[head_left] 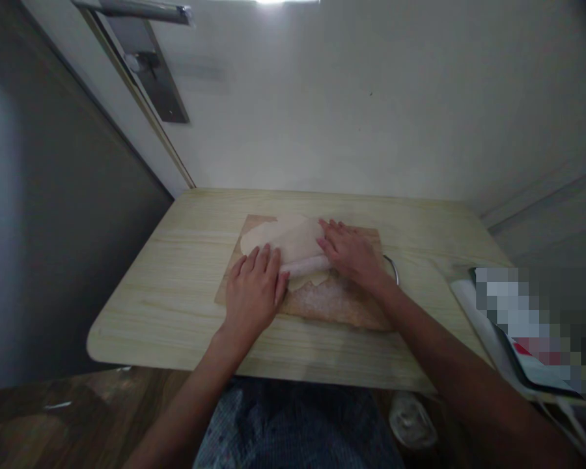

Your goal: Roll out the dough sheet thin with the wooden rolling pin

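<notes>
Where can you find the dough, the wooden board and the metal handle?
Dough (295, 238): head view, middle of the sheet.
Wooden board (339, 303): head view, floury near part.
Metal handle (394, 266): head view, outer curve.

Between the fingers (262, 258) lies a pale cylindrical rod (305, 266) over a flat cream dough sheet (293, 236); beneath, a rectangular brown wooden board (339, 305).

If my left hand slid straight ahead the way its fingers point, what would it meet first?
Most likely the pale dough-like sheet on the wooden board, lying just ahead of your left hand; whether the fingers already touch it is hard to tell.
</notes>
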`<state>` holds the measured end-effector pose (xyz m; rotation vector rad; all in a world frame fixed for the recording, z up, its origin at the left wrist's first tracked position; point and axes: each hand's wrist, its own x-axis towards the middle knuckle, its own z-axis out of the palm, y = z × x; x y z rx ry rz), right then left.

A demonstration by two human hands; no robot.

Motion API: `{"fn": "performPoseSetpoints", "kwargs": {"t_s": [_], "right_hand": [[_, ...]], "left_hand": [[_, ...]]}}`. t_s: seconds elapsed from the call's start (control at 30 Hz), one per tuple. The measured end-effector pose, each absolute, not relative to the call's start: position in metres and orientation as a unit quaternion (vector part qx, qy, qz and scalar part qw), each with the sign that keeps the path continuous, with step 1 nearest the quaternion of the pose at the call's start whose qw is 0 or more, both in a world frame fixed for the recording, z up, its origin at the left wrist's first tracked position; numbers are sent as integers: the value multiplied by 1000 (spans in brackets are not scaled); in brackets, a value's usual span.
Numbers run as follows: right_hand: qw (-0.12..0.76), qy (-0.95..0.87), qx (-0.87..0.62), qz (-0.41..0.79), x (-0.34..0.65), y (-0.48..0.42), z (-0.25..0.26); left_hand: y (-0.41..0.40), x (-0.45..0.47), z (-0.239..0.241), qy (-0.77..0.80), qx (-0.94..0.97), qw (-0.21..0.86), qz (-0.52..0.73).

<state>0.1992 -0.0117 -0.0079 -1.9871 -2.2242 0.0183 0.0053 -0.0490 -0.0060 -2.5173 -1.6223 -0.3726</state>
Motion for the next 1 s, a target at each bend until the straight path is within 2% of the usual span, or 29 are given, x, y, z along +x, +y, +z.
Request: {"fn": "performPoseSetpoints", "kwargs": {"t_s": [0.27, 0.6, 1.0], "right_hand": [[75, -745, -662, 36, 198, 1, -8], [88, -729, -677, 40, 191, 15, 4], [86, -738, -670, 4, 186, 39, 4]], "left_hand": [[-40, 7, -3, -565, -815, 66, -113], [25, -3, -6, -588, -800, -52, -105], [76, 1, -10, -627, -766, -79, -120]]}}
